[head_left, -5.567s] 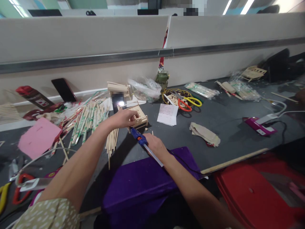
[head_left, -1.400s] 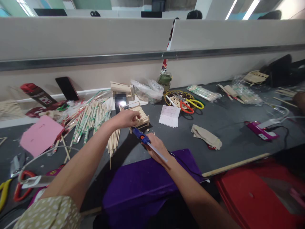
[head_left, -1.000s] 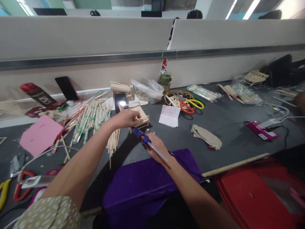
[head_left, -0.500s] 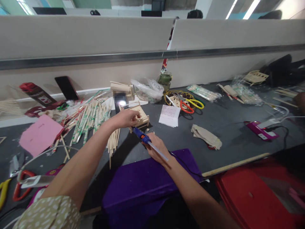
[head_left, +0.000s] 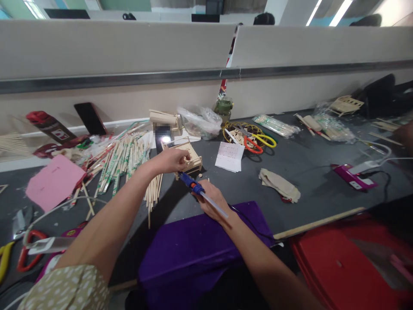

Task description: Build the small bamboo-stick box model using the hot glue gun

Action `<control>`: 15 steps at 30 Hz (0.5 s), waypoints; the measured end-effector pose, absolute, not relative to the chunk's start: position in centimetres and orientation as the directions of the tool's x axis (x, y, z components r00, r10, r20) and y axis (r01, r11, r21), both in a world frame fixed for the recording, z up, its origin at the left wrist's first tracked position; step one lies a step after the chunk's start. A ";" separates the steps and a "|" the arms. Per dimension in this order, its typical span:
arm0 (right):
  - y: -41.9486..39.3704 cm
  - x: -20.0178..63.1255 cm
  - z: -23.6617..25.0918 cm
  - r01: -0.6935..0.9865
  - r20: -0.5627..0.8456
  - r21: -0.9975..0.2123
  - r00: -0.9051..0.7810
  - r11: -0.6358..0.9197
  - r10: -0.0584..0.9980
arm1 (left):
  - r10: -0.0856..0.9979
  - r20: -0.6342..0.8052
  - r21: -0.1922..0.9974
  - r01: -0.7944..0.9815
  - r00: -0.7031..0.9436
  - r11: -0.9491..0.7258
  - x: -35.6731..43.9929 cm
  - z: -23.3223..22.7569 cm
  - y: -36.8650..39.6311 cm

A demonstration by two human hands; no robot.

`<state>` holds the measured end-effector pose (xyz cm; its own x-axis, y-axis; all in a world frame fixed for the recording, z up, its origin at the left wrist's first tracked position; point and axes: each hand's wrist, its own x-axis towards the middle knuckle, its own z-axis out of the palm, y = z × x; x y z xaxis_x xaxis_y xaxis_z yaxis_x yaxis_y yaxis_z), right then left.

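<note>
In the head view, my right hand point(head_left: 213, 200) is wrapped round a blue hot glue gun point(head_left: 192, 184), with a long clear glue stick jutting from its back. Its nozzle points up and left, close against the near edge of a small wooden stick model point(head_left: 193, 157). Over that model lies my left hand point(head_left: 174, 160), its fingers bent and pressed together at the near-left side. What it pinches there, if anything, is hidden. Just left of the model lie bare chopsticks point(head_left: 154, 191) in a bundle, and a lit phone point(head_left: 163, 140) stands behind it.
Wrapped chopsticks point(head_left: 119, 161) and pink paper point(head_left: 55, 183) lie left. Written white paper point(head_left: 229, 156), a basket with scissors point(head_left: 254, 142) and a glove point(head_left: 279, 185) lie right. A purple box point(head_left: 193, 249) sits in front, beside a red stool point(head_left: 342, 262). Someone's hand shows at far right.
Both hands, the glue gun and the model stay practically where they were. At the far right, the other person's hand has shifted slightly.
</note>
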<state>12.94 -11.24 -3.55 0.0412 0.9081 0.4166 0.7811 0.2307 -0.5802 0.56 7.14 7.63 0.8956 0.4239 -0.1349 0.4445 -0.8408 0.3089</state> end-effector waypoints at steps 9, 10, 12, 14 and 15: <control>-11.2 12.9 -3.6 0.787 0.401 -0.579 0.045 0.215 0.915 | 0.428 -0.144 0.313 0.452 0.892 -0.836 0.5 7.6 7.2; -11.2 12.9 -3.6 0.787 0.404 -0.577 0.042 0.219 0.914 | 0.429 -0.147 0.307 0.454 0.891 -0.837 0.5 7.6 7.2; -11.2 12.9 -3.6 0.787 0.409 -0.575 0.039 0.224 0.912 | 0.428 -0.147 0.301 0.453 0.892 -0.839 0.5 7.6 7.2; -11.2 13.0 -3.6 0.788 0.415 -0.572 0.038 0.228 0.909 | 0.426 -0.144 0.308 0.450 0.893 -0.839 0.5 7.7 7.2; -11.2 13.0 -3.6 0.789 0.416 -0.570 0.038 0.228 0.909 | 0.427 -0.142 0.313 0.450 0.893 -0.837 0.5 7.7 7.2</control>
<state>12.96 -11.22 -3.60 0.0383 0.9088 0.4155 0.7893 0.2275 -0.5704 0.53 7.20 7.68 0.8930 0.4271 -0.1419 0.4498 -0.8365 0.3129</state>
